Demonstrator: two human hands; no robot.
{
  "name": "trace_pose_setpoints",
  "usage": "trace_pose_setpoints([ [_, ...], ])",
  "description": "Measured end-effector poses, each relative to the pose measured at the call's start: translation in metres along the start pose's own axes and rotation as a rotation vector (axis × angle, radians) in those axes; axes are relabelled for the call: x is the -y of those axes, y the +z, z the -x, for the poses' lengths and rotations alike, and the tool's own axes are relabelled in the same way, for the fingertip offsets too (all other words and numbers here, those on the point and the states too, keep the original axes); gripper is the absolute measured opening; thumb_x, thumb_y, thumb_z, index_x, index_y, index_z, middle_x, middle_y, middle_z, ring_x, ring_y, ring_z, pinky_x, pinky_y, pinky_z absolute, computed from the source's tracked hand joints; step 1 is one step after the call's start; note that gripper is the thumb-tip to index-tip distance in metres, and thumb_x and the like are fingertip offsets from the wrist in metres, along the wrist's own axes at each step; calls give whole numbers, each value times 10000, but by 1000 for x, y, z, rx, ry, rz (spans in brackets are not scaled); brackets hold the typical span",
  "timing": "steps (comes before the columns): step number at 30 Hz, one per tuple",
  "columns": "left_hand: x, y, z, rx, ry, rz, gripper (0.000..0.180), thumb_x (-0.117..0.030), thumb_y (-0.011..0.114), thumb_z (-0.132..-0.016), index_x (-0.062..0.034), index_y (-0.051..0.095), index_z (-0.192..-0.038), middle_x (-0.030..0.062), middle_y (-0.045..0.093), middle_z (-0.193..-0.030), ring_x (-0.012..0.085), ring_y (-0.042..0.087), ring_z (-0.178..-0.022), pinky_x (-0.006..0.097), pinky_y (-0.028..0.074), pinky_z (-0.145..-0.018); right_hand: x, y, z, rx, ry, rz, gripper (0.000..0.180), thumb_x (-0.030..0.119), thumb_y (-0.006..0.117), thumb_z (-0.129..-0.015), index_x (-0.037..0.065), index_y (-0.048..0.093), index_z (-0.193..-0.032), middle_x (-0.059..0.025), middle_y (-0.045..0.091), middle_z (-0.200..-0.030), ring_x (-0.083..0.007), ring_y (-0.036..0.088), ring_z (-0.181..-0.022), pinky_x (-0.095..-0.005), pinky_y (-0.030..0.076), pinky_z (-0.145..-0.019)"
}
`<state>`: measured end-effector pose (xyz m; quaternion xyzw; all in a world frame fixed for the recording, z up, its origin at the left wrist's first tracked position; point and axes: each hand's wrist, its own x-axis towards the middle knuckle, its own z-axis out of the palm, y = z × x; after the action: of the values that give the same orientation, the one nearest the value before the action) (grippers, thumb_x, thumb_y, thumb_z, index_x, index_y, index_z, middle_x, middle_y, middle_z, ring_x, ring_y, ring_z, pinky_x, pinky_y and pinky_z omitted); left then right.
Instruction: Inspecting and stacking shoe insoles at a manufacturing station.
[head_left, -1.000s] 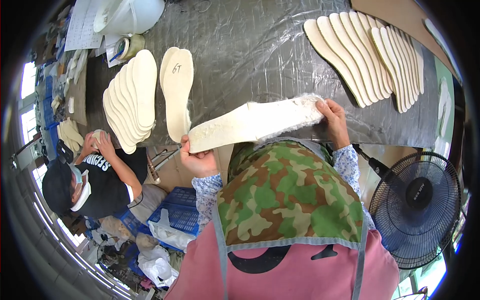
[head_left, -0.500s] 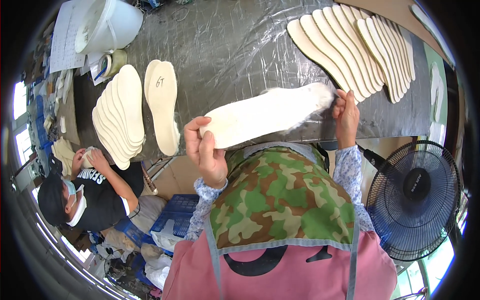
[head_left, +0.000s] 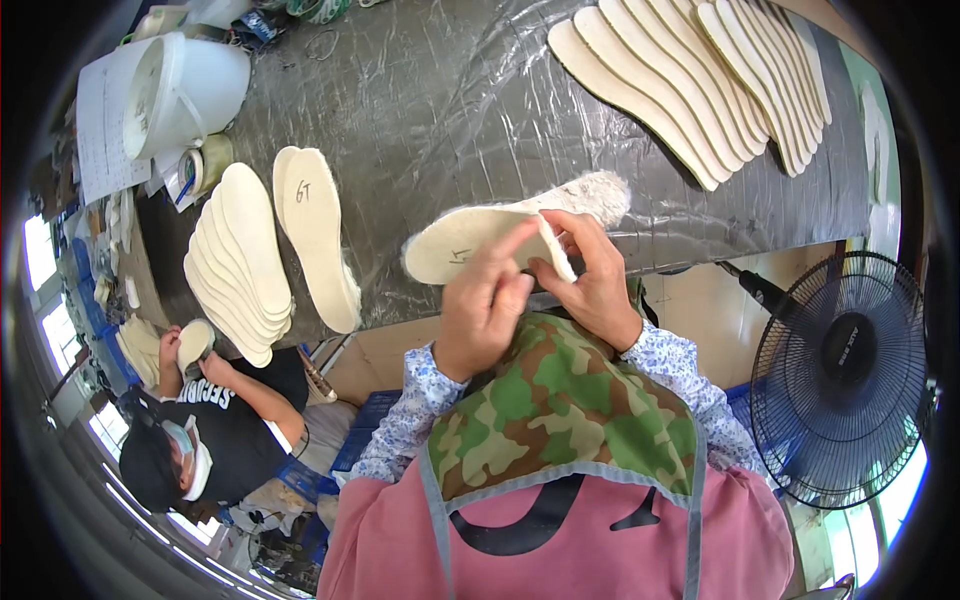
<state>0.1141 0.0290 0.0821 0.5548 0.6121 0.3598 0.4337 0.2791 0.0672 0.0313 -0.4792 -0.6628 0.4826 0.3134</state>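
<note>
Right hand [head_left: 600,278] pinches fleecy insole [head_left: 448,238] by upturned edge | left hand [head_left: 480,315] blurred, we can't tell grip | insole at near side of surface [head_left: 420,130] | we'd flag creasing if pinch pulls unevenly

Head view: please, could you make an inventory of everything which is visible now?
Handled insole: at least one, off-white, table's near edge
Marked insoles: two, cream, overlapping, table's left
Left insole fan: several, cream, farther left
Right insole fans: two, cream, upper right
Bucket: one, whitish, upper left
Paper: at least one, white, beside bucket
Table: one, dark grey, centre
Electric fan: one, black, right
Co-worker: one, black clothing, lower left
Small clutter: uncountable, mixed, left edge
Apron: one, camouflage, lower middle
Left hand: one, bare, at handled insole, contact unclear
Right hand: one, bare, fingers pinching handled insole's raised edge
</note>
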Motion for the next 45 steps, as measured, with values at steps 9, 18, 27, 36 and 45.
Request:
trace_pose_setpoints([
  [9, 127, -4, 7, -109, 81, -643, 677, -209, 589, -848, -27, 357, -1458, 135, 417, -1414, 342, 317, -1371, 565, 135, -1132, -10, 10, 5, -153, 60, -122, 308, -47, 687, -796, 5, 639, -1096, -113, 626, -995, -211, 606, -848, -293, 486, -736],
  [18, 126, -5, -8, -60, 5, -639, 533, -155, 587, -834, -56, 486, -1348, 115, 467, -1332, 315, 382, -1307, 558, 132, -1136, -34, 3, -2, -113, 185, -186, 286, -75, 676, -814, -2, 667, -1090, -132, 648, -1040, -236, 618, -923, -314, 491, -811],
  [27, 117, 6, -25, 23, 146, -225, 560, -73, 576, -818, -27, 451, -1361, 116, 525, -1315, 345, 426, -1289, 550, 134, -1149, 4, -8, -32, 194, 94, -91, 500, 16, 693, -757, -24, 580, -1243, -158, 650, -1043, -293, 627, -963, -366, 478, -883],
  [36, 145, 12, -25, -140, 194, 151, 216, -81, 652, -841, -114, 501, -993, 89, 597, -1074, 297, 580, -1148, 527, 242, -1133, -47, 21, -38, 107, -61, 388, 634, 223, 790, -704, 98, 569, -1285, -89, 586, -1190, -283, 538, -1082, -404, 401, -907],
  [45, 137, 10, -19, -346, 83, 620, 334, -328, 632, -883, -103, 384, -893, 52, 473, -837, 200, 513, -865, 470, 326, -1081, -59, 32, -32, 44, -87, 454, 616, 218, 770, -724, 141, 562, -1299, -62, 580, -1200, -275, 537, -1079, -411, 386, -928],
])
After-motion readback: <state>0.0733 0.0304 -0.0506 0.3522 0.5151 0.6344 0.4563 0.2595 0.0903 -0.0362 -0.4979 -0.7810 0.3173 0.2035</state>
